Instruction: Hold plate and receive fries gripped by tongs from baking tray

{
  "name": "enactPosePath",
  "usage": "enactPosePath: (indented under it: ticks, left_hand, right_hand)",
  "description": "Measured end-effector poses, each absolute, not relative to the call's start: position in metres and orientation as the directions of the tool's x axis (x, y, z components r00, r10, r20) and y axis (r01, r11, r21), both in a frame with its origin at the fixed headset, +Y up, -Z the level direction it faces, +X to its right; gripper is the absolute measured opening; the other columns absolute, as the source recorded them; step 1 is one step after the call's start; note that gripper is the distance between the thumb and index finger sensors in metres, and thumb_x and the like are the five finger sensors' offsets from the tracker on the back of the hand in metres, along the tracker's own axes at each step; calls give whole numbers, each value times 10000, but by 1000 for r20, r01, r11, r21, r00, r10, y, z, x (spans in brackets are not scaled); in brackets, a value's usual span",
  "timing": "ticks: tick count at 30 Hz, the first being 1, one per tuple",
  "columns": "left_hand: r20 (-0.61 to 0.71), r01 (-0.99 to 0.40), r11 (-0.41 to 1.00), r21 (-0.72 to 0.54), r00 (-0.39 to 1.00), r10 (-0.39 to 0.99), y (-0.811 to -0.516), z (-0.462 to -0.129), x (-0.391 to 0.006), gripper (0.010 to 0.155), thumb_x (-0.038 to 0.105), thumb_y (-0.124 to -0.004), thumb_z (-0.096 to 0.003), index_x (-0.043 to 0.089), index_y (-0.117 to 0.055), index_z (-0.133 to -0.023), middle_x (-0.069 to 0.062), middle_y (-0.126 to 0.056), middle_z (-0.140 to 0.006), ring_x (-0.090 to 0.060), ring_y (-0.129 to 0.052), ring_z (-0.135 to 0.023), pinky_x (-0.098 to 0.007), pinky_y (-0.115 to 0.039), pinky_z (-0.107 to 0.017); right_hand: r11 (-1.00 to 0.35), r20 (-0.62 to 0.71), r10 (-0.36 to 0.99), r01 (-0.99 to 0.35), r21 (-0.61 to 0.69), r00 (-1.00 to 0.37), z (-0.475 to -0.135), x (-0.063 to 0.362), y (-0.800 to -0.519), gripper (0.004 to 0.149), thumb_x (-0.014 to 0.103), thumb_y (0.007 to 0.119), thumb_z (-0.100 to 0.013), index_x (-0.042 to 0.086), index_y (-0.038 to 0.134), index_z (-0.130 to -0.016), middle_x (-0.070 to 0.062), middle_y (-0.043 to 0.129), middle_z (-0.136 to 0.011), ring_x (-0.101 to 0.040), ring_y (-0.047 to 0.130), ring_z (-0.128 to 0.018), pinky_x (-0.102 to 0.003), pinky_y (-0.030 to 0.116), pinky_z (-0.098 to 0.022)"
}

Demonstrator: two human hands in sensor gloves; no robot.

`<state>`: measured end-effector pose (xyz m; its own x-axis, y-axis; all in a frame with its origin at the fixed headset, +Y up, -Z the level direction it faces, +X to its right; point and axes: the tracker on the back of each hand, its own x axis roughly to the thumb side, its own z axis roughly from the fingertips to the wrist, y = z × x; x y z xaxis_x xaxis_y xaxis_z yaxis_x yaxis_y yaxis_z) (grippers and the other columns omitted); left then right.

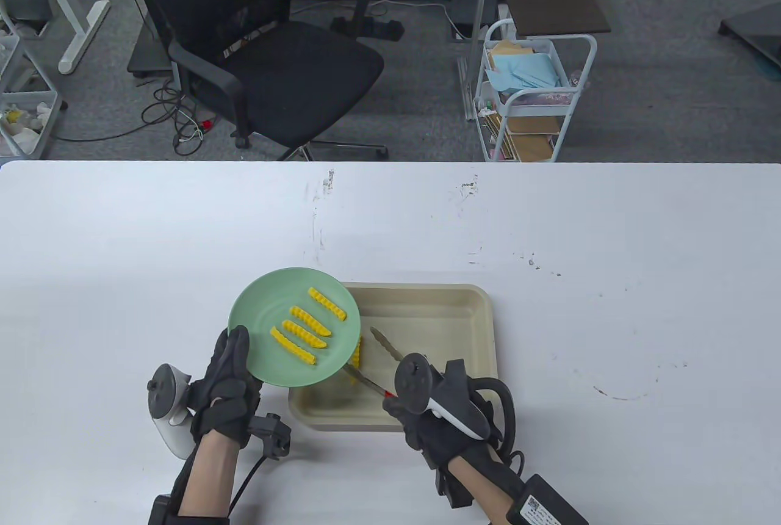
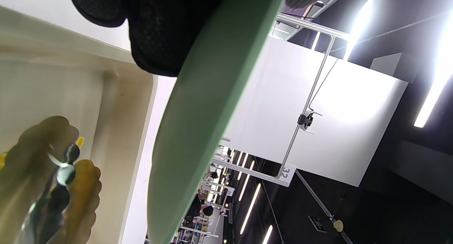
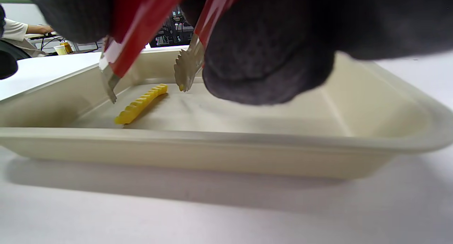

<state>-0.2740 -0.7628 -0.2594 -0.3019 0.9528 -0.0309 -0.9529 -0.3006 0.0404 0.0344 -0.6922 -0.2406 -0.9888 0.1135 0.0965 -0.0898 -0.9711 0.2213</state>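
My left hand grips the near-left rim of a green plate and holds it above the left edge of the beige baking tray. The plate carries several yellow crinkle fries. Its underside shows in the left wrist view. My right hand holds red-handled metal tongs with their arms spread apart over the tray. One fry lies on the tray floor between the tong tips, which hold nothing. In the table view this fry peeks out beside the plate's edge.
The tray sits near the front middle of the white table. A black office chair and a white cart stand beyond the far edge.
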Motion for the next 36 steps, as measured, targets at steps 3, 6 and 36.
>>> enactPosePath:
  ticks: [3, 6, 36]
  left_hand:
    - [-32, -953, -301, 40, -302, 953, -763, -260, -274, 626, 428, -473, -661, 28, -256, -1090, -115, -641, -923, -358, -834, -696, -649, -551, -659]
    - [-33, -953, -300, 36, -301, 953, -763, -260, -273, 622, 423, -469, -661, 27, -256, -1090, -116, -640, -924, -358, -834, -696, -649, -550, -660]
    - [-33, -951, -306, 37, -307, 951, -764, -259, -272, 622, 426, -463, -663, 29, -248, -1090, -112, -635, -927, -353, -832, -701, -647, -550, -663]
  right_hand:
    - [-976, 111, 75, -50, 212, -991, -239, 28, -692, 768, 594, 675, -435, 77, 592, -998, -175, 910, -682, -199, 1021, -196, -419, 883, -112]
    - [-977, 121, 47, -20, 214, -992, -238, 23, -693, 723, 555, 656, -451, 81, 598, -995, -146, 917, -668, -194, 1018, -189, -421, 884, -112]
    - [-952, 148, 291, -301, -53, -945, -221, 65, -592, 562, 469, 715, -462, 164, 730, -934, -205, 987, -569, -207, 1056, -104, -426, 917, -47]
